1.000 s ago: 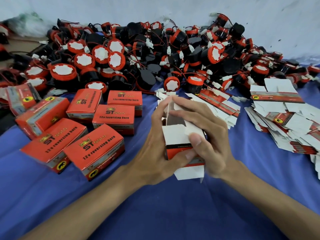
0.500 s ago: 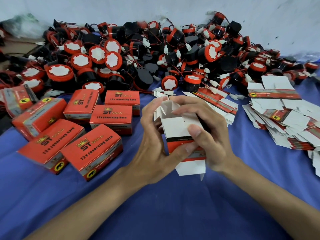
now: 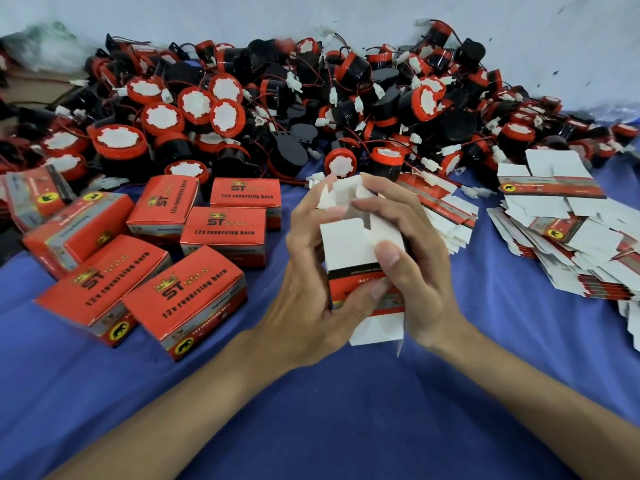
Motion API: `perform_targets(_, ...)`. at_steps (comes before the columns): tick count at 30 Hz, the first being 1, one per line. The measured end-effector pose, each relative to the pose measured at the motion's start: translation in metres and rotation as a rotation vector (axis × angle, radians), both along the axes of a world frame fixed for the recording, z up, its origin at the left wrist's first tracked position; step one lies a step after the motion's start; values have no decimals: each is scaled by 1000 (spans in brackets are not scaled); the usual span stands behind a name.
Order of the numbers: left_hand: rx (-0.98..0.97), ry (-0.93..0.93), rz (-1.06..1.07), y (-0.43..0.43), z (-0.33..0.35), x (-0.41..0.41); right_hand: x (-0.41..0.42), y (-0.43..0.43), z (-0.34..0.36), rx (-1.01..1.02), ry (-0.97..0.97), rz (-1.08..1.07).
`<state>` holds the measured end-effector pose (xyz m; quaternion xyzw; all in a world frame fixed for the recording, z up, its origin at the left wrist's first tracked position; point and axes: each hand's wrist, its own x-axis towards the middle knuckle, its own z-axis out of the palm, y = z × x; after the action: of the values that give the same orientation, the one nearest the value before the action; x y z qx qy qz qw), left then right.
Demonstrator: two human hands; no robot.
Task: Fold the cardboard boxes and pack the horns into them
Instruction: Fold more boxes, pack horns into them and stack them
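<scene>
- Fingers [image 3: 388, 206] of my right hand [image 3: 420, 261] curl over the far end of the half-folded box [image 3: 349, 244], and I think they press the little flaps down so that end can close.
- My left hand [image 3: 311, 271] grips the other side of the box, with its thumb across the red front, so the box stays square and does not flop flat.
- I hold the box up off the blue cloth [image 3: 311, 427], right in the middle in front of me. Its near flap hangs open at the bottom, so I guess that end is left for the horn to go in.
- Left of the box sit the packed boxes [image 3: 194, 299], shut and set close together, I guess so they stay out of the way.
- Behind the box is the big pile of horns [image 3: 277, 109], red and black with thin wires, near enough to grab one next.
- Just right of the box is a stack of flat cards [image 3: 446, 216], and farther right a bigger heap of flat cards [image 3: 571, 244], waiting to be folded.
- Behind the horns is a pale wall [image 3: 346, 15].
</scene>
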<state>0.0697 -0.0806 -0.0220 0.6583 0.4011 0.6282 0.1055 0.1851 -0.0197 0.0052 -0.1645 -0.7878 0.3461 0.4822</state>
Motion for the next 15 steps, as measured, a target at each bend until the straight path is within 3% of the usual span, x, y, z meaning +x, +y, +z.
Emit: perform_targets(15, 198, 88, 71, 8, 1, 1, 0, 0, -1, 91, 51, -127)
